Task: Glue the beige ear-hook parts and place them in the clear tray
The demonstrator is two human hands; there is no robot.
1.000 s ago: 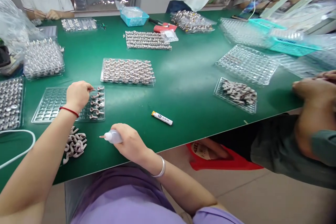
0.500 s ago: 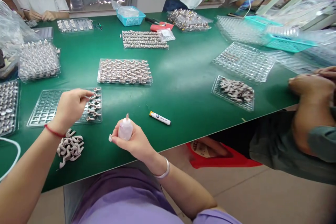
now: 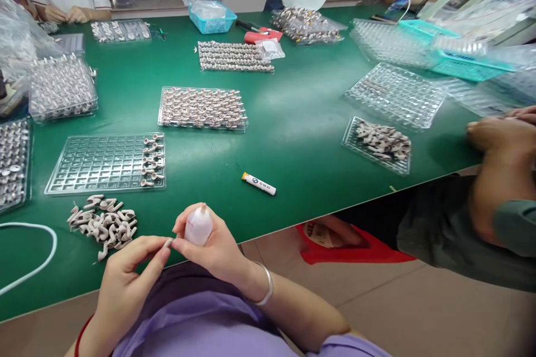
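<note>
In front of my body, my left hand (image 3: 136,270) is closed, pinching a small pale part (image 3: 168,242) between thumb and forefinger. My right hand (image 3: 215,251) wraps round a white squeeze bottle (image 3: 198,227), whose narrow tip points up. The right thumb and fingertip meet the small part, or come very near it. A loose pile of curved, pale earbud-like shells (image 3: 111,223) lies just beyond my left hand. Behind the pile, a clear plastic tray (image 3: 96,162) bears several such shells in its right-hand columns; its other pockets are bare.
A filled tray (image 3: 203,109) stands farther back, with stacked trays (image 3: 62,89) at left. A white marker-like tube (image 3: 258,184) lies at centre. Shells heap on a small tray (image 3: 377,145) at right, near a co-worker's arm (image 3: 498,150). A white cable (image 3: 46,256) loops at left.
My left hand has come from the tray back towards my body and now pinches the small part at the right fingertips. My right hand, with the bottle, has lowered slightly.
</note>
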